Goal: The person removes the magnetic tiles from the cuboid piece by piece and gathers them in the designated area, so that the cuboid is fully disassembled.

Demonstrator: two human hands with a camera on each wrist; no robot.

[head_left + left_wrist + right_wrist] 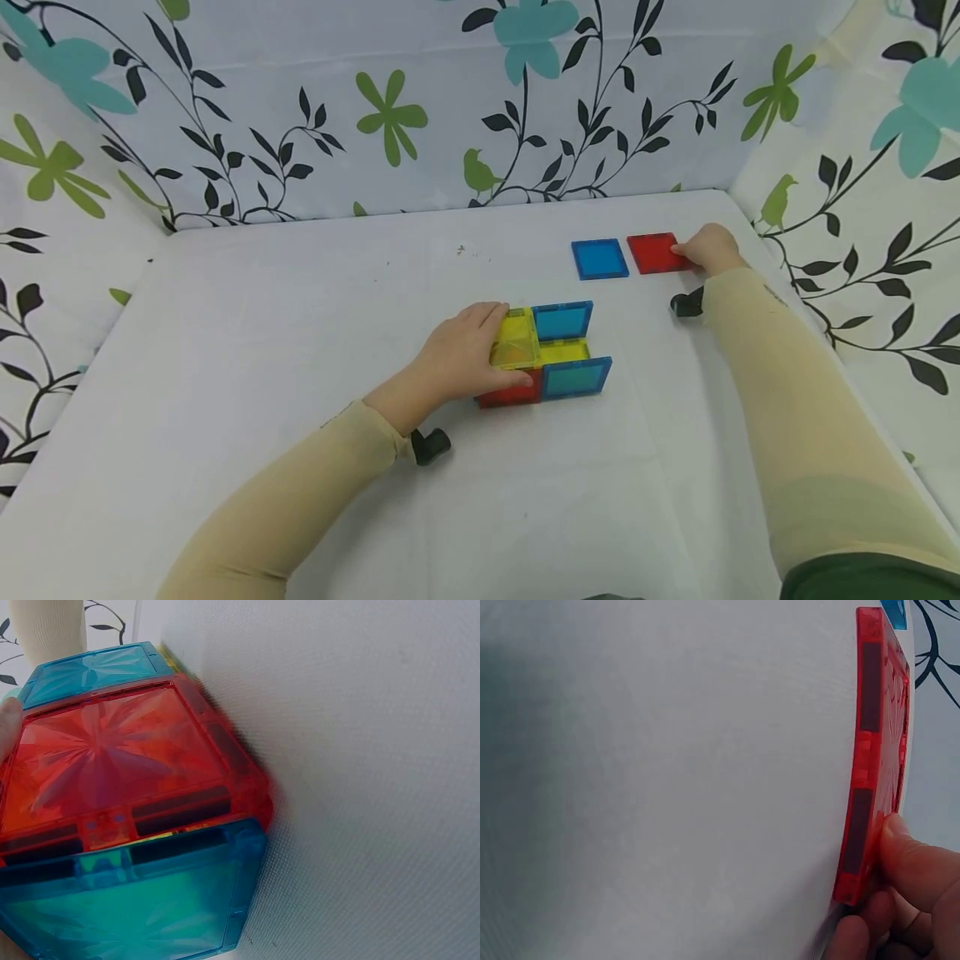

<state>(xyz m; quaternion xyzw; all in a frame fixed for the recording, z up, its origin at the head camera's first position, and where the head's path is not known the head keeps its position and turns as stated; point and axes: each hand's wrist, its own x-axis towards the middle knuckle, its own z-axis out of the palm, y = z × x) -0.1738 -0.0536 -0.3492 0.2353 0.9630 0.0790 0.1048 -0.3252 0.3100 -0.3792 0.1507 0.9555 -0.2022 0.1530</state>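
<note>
In the head view my left hand (457, 354) grips the left end of a small box built of magnetic tiles. Its thumb lies along the front red tile (510, 395), and its fingers reach over beside the yellow top tile (516, 337). On the box's right part, two blue tiles stand up, one behind (562, 320) and one in front (576, 379), with a yellow tile (564, 350) low between them. Farther back, my right hand (712, 248) pinches the edge of a loose red tile (652, 252); the right wrist view shows this tile (868, 750) tilted up on edge.
A loose blue tile (600, 259) lies flat just left of the red one. Both are on a white-covered table (300, 333), near its back right corner. A patterned curtain (300, 108) hangs behind the table and along its sides.
</note>
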